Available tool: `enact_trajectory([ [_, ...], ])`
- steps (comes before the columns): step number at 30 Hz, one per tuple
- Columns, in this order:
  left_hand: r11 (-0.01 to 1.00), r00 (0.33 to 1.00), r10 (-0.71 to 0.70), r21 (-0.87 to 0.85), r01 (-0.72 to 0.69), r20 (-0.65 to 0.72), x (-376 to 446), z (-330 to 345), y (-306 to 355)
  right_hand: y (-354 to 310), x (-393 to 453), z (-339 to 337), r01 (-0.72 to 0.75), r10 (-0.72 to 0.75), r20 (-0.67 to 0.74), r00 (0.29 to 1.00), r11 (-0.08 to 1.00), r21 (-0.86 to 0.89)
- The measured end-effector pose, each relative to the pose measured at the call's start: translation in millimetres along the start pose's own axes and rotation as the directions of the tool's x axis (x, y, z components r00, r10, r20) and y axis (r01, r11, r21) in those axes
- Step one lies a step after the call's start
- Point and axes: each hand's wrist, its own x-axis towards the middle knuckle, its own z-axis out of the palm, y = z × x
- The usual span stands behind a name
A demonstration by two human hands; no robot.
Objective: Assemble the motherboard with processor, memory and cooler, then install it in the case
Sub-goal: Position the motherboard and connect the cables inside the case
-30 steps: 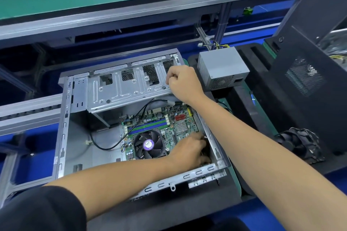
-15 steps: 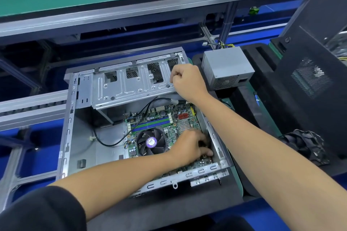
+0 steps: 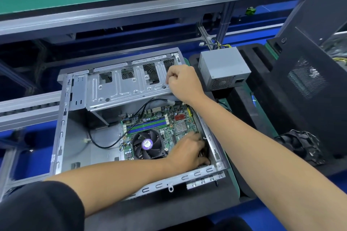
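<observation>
We are pressing our left hand point(image 3: 187, 151) on the motherboard point(image 3: 159, 127) at the case's point(image 3: 62, 127) right edge while our right hand point(image 3: 181, 80) is gripping the drive cage point(image 3: 122, 84).

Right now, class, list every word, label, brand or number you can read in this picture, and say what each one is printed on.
None can be read.
Purple round sticker on the cooler fan: print too blurred to read.
Motherboard: markings too small to read.
Power supply: no legible label visible.
</observation>
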Motion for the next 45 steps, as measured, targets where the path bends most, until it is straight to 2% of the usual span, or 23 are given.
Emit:
enact_trajectory([
  [7,0.995,0.997,0.04,-0.097,-0.032,0.073,-2,-14,0,0,1,0,0.005,-0.005,0.001,1.0,1.0,-0.005],
  [13,0.985,0.987,-0.014,-0.167,0.04,0.157,-2,-16,-1,-1,0,-1,0.003,-0.003,0.005,1.0,1.0,0.002],
  [15,0.973,0.982,-0.071,-0.206,0.107,0.175,-2,-17,1,-1,0,0,0.0,0.0,0.005,1.0,1.0,0.002],
  [18,0.876,0.966,-0.248,-0.41,0.255,0.071,1,-22,-1,-1,0,0,-0.002,0.002,0.006,1.0,1.0,0.0],
  [21,0.82,0.947,-0.319,-0.489,0.298,0.042,5,-27,-1,-2,0,-1,-0.001,0.001,0.008,1.0,1.0,-0.007],
  [25,0.823,0.942,-0.271,-0.46,0.332,0.196,6,-23,2,-2,-1,-1,0.0,0.0,0.009,1.0,1.0,-0.012],
  [27,0.832,0.943,-0.252,-0.45,0.325,0.216,5,-19,2,-2,-1,-1,-0.004,0.004,0.011,1.0,1.0,-0.015],
  [34,0.939,0.978,-0.15,-0.289,0.186,0.142,1,-13,2,0,-1,0,-0.004,0.004,0.002,1.0,1.0,-0.004],
  [45,0.96,0.993,-0.094,-0.257,0.11,0.071,6,-10,7,1,0,0,-0.008,0.008,0.011,1.0,1.0,-0.001],
])
